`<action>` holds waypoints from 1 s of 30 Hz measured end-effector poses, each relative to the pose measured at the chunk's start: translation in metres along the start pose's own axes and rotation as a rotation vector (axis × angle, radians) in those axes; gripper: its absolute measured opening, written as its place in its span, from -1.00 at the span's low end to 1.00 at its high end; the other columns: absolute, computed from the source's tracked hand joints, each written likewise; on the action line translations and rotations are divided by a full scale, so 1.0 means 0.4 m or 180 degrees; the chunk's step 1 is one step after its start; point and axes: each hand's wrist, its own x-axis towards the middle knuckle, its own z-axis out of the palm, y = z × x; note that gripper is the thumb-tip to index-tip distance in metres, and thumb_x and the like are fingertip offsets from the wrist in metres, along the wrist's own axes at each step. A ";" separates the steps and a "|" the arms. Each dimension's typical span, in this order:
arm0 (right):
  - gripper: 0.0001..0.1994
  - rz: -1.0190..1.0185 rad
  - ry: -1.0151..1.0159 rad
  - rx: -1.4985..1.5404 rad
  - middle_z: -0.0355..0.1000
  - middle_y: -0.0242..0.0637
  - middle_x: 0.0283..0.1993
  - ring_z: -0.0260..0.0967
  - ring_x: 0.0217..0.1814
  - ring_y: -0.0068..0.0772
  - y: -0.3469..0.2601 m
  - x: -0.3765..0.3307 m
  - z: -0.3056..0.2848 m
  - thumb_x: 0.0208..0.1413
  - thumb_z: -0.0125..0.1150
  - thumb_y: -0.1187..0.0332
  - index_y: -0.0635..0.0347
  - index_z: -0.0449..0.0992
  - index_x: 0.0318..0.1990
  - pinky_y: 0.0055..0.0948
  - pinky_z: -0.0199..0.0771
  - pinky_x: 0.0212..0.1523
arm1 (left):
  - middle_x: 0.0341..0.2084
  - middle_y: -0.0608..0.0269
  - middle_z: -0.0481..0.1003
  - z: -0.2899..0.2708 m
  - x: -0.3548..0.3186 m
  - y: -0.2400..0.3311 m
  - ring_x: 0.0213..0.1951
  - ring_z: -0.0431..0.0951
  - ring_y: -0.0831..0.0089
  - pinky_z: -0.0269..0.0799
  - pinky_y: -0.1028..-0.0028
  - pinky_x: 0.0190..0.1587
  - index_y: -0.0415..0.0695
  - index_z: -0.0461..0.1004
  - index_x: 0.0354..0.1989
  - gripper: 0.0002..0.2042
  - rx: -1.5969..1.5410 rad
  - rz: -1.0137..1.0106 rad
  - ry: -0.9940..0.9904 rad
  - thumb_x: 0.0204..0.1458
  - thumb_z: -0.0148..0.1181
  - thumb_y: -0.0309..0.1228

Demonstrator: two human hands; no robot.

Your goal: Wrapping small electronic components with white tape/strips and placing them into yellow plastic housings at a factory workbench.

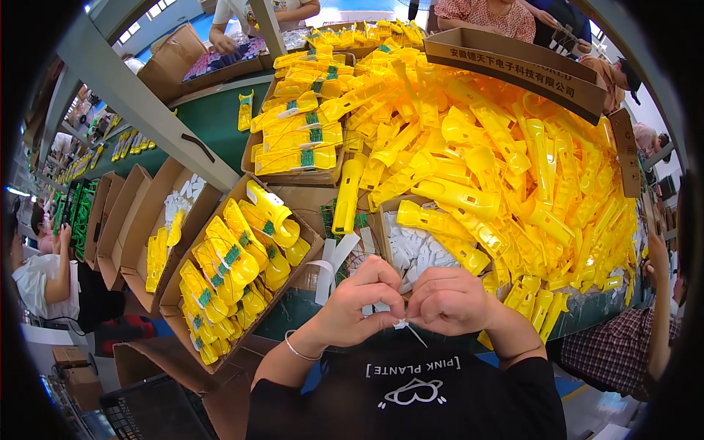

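Observation:
My left hand [358, 302] and my right hand [449, 299] meet close to my chest, fingers pinched together on a small white part [400, 323] with a thin white strip hanging from it. Just beyond my hands lies a box of small white pieces [411, 251]. A huge heap of yellow plastic shells [499, 161] rises behind it. To my left a cardboard box [176, 293] holds yellow shells fitted with green circuit boards [233, 255].
More open cardboard boxes [136, 227] stand at the left on the green bench [220, 125]. Another tray of assembled yellow pieces [297, 139] sits further back. Other people work at the left edge [44, 279], at the right [645, 330] and across the bench [249, 15].

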 end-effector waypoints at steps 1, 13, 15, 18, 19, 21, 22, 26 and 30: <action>-0.77 -0.0004 0.0010 -0.0016 0.42 -0.34 -0.47 0.37 -0.48 -0.31 -0.001 0.001 0.000 -0.21 0.26 0.61 0.14 0.29 -0.57 -0.49 0.39 -0.48 | -0.43 0.32 0.29 0.000 0.000 0.003 -0.27 0.28 0.36 0.21 0.46 -0.19 -0.11 0.42 -0.51 -0.79 0.0000 -0.0003 0.0003 -0.35 0.28 -0.61; -0.79 -0.0026 -0.0167 0.0020 0.42 -0.36 -0.46 0.38 -0.46 -0.32 -0.004 0.002 0.003 -0.20 0.24 0.60 0.14 0.30 -0.56 -0.48 0.39 -0.47 | -0.46 0.32 0.27 -0.004 -0.002 0.006 -0.32 0.26 0.35 0.18 0.43 -0.19 -0.12 0.42 -0.55 -0.82 0.0012 -0.0048 -0.0131 -0.35 0.30 -0.57; -0.80 -0.0016 -0.0166 0.0009 0.42 -0.36 -0.46 0.38 -0.46 -0.32 -0.003 -0.001 0.005 -0.20 0.24 0.60 0.14 0.30 -0.55 -0.48 0.39 -0.47 | -0.46 0.33 0.26 -0.004 -0.001 0.005 -0.32 0.26 0.36 0.17 0.43 -0.17 -0.12 0.41 -0.55 -0.81 -0.0035 -0.0063 -0.0177 -0.35 0.30 -0.58; -0.80 -0.0003 -0.0144 -0.0002 0.41 -0.37 -0.46 0.38 -0.46 -0.32 -0.003 0.000 0.007 -0.20 0.23 0.61 0.14 0.30 -0.55 -0.48 0.39 -0.47 | -0.47 0.34 0.27 -0.004 -0.003 0.003 -0.32 0.27 0.35 0.19 0.42 -0.19 -0.11 0.42 -0.55 -0.82 0.0073 0.0012 -0.0104 -0.36 0.30 -0.58; -0.79 0.0008 -0.0122 -0.0006 0.41 -0.37 -0.46 0.38 -0.47 -0.32 -0.004 0.000 0.007 -0.21 0.23 0.61 0.14 0.30 -0.56 -0.48 0.39 -0.48 | -0.47 0.34 0.27 -0.004 -0.003 0.004 -0.32 0.27 0.35 0.19 0.42 -0.19 -0.11 0.42 -0.55 -0.82 0.0071 0.0009 -0.0105 -0.36 0.30 -0.58; -0.79 0.0007 -0.0109 -0.0008 0.41 -0.37 -0.47 0.38 -0.47 -0.32 0.000 -0.002 0.009 -0.21 0.23 0.61 0.14 0.30 -0.56 -0.48 0.39 -0.48 | -0.48 0.35 0.29 -0.004 -0.004 0.006 -0.33 0.29 0.34 0.22 0.42 -0.20 -0.11 0.44 -0.55 -0.81 0.0305 0.0161 0.0055 -0.37 0.31 -0.58; -0.79 0.0006 -0.0094 -0.0019 0.41 -0.36 -0.47 0.38 -0.48 -0.32 0.001 -0.003 0.008 -0.21 0.24 0.61 0.14 0.30 -0.57 -0.47 0.39 -0.49 | -0.48 0.35 0.29 -0.003 -0.003 0.007 -0.33 0.29 0.34 0.22 0.42 -0.20 -0.11 0.44 -0.55 -0.81 0.0301 0.0163 0.0048 -0.37 0.31 -0.58; -0.79 -0.0014 -0.0082 -0.0042 0.41 -0.36 -0.48 0.37 -0.48 -0.32 0.002 -0.007 0.010 -0.21 0.23 0.62 0.14 0.30 -0.58 -0.47 0.39 -0.50 | -0.48 0.34 0.32 -0.004 -0.004 0.007 -0.33 0.30 0.33 0.24 0.43 -0.21 -0.12 0.45 -0.54 -0.81 0.0474 0.0164 -0.0020 -0.37 0.31 -0.58; -0.80 -0.0044 -0.0164 -0.0056 0.41 -0.36 -0.48 0.37 -0.49 -0.32 0.002 -0.004 0.011 -0.21 0.21 0.61 0.14 0.29 -0.58 -0.48 0.38 -0.52 | -0.47 0.33 0.33 -0.005 -0.005 0.004 -0.32 0.30 0.33 0.24 0.44 -0.21 -0.12 0.43 -0.54 -0.81 0.0387 0.0027 -0.0199 -0.36 0.30 -0.59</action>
